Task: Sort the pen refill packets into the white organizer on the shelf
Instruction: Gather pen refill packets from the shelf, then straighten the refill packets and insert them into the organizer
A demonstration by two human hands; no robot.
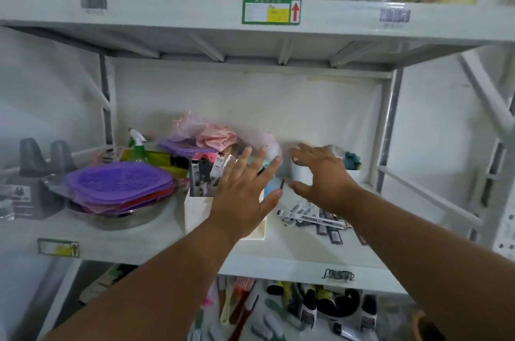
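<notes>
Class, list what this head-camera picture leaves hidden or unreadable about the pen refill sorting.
- White organizer: interior mostly hidden by the left hand, head view.
- Refill packets: print too small; pile partly under the right hand and forearm.
- Green shelf label: text blurred.

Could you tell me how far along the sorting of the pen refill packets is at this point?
Partly done: some packets already stand in the white organizer. Nothing is in hand; the left hand is open over the organizer and the right hand is open beside it. A loose pile of packets remains on the shelf.
</notes>
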